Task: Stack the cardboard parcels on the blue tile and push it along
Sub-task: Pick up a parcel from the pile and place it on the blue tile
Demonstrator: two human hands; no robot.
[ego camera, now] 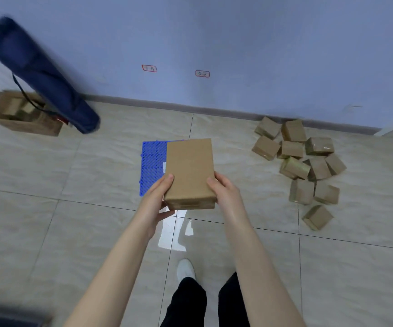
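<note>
1. The left hand [161, 199] and the right hand [223, 190] are gripping 1 cardboard parcel [189, 172] by its near end, 1 hand on each side.
2. The fingers [167, 181] of the left hand are closing over the top left edge, with the thumb curling beneath; the right fingers are wrapping the right edge the same way.
3. The parcel is covering the right part of the blue tile [153, 161], which is lying flat on the floor [73, 220]; whether parcel and tile are touching cannot be told.
4. A heap of loose parcels [304, 161] is sitting to the right, near the wall.
5. At far left, an open cardboard box [23, 116] is resting beside a leaning dark blue bag [40, 74].
</note>
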